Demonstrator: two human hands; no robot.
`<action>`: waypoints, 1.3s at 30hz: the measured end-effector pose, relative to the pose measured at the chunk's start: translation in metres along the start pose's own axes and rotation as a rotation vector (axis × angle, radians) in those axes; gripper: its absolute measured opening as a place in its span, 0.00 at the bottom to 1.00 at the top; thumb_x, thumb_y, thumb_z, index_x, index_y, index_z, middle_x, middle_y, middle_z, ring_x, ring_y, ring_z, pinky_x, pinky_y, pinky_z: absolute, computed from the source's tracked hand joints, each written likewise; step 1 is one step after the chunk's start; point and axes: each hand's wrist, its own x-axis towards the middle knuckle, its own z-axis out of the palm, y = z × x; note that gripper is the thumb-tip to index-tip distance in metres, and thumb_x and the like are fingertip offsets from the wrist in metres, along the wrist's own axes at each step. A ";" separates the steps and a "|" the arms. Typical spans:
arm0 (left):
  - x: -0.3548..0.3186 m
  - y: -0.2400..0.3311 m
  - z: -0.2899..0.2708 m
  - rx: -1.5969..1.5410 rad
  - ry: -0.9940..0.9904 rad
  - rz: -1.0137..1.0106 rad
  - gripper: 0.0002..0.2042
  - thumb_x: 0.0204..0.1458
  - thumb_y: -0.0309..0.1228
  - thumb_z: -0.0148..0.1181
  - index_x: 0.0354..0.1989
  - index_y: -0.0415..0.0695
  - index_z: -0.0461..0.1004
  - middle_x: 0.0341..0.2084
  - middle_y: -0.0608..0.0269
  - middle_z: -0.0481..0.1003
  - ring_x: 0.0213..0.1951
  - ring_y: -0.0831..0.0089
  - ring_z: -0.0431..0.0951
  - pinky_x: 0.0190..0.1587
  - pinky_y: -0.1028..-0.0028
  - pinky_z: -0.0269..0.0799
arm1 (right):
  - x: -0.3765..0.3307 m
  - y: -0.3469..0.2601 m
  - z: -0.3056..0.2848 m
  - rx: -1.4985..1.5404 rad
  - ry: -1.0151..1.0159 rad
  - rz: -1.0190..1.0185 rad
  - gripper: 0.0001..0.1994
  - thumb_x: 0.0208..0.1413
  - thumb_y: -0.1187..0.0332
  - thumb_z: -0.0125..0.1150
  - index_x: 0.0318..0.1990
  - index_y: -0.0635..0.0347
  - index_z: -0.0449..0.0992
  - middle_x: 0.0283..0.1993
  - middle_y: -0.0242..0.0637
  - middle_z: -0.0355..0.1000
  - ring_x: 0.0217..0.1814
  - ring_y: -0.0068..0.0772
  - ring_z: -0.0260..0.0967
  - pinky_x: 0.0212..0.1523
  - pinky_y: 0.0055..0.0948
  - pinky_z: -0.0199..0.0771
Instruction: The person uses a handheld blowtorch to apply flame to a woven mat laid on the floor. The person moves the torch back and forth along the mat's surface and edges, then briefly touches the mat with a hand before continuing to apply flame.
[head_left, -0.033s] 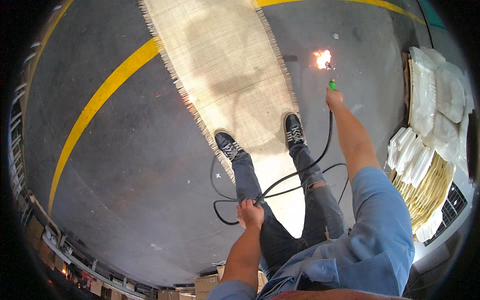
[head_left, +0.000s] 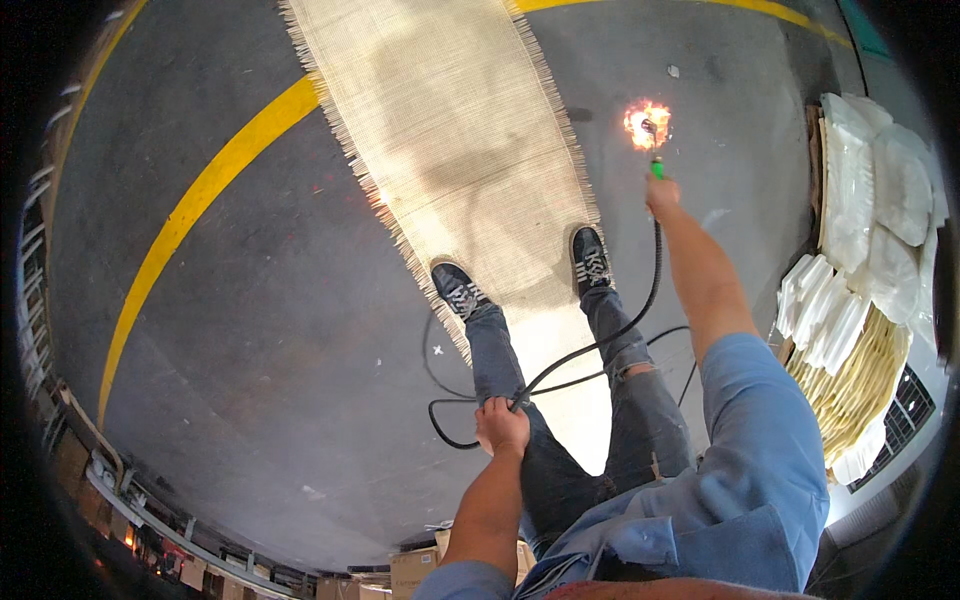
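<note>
My right hand (head_left: 663, 194) is closed around a gas torch (head_left: 657, 169) with a green part at its front, held out over the grey floor. An orange flame (head_left: 637, 118) burns around the torch's dark tip. From that hand a black hose (head_left: 650, 290) curves back across my legs to my left hand (head_left: 503, 428), whose fingers are wrapped round it near my knee. More of the hose loops behind my legs. A long woven burlap strip (head_left: 450, 130) with frayed edges lies under my feet, to the left of the flame.
Wrapped white bundles (head_left: 850, 170) and a stack of yellowish sheets (head_left: 865, 375) stand at the right. A curved yellow floor line (head_left: 190, 210) runs along the left. Cardboard boxes (head_left: 410, 570) and a metal rack (head_left: 170, 540) sit at the lower rim.
My right hand has shifted slightly left with the torch. The flame looks broader and now surrounds the tip. My left hand stays in place on the hose.
</note>
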 end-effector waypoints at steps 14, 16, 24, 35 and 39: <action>0.016 0.018 0.019 -0.032 0.028 0.061 0.10 0.45 0.36 0.61 0.37 0.53 0.77 0.46 0.70 0.73 0.54 0.61 0.68 0.49 0.59 0.71 | -0.263 -0.107 0.240 -0.288 -0.839 -0.602 0.23 0.56 0.50 0.57 0.45 0.65 0.75 0.42 0.56 0.75 0.46 0.56 0.74 0.46 0.48 0.73; 0.013 0.007 0.021 -0.038 0.022 0.014 0.10 0.45 0.36 0.61 0.37 0.53 0.77 0.46 0.69 0.73 0.54 0.61 0.68 0.49 0.59 0.72 | -0.317 -0.124 0.242 -0.178 -1.009 -0.716 0.22 0.56 0.50 0.58 0.46 0.63 0.75 0.43 0.55 0.76 0.46 0.56 0.74 0.46 0.47 0.73; 0.016 0.036 0.014 -0.059 -0.047 0.089 0.10 0.46 0.36 0.59 0.38 0.51 0.77 0.48 0.67 0.73 0.54 0.59 0.68 0.49 0.58 0.72 | -0.213 -0.107 0.206 -0.445 -0.713 -0.891 0.21 0.59 0.52 0.55 0.47 0.62 0.75 0.44 0.54 0.75 0.48 0.54 0.73 0.48 0.46 0.72; 0.015 0.019 0.012 -0.059 -0.069 0.035 0.11 0.48 0.37 0.59 0.39 0.51 0.77 0.48 0.67 0.72 0.54 0.59 0.68 0.51 0.58 0.71 | -0.002 0.004 0.007 -0.101 -0.050 -0.056 0.24 0.58 0.47 0.54 0.35 0.64 0.72 0.18 0.39 0.67 0.17 0.36 0.68 0.18 0.38 0.67; 0.013 0.005 -0.002 -0.022 -0.015 -0.002 0.11 0.47 0.37 0.59 0.39 0.52 0.77 0.47 0.68 0.72 0.53 0.60 0.68 0.51 0.58 0.71 | 0.011 0.015 -0.001 0.084 0.051 0.121 0.28 0.61 0.44 0.48 0.37 0.67 0.74 0.22 0.46 0.73 0.21 0.44 0.73 0.26 0.43 0.73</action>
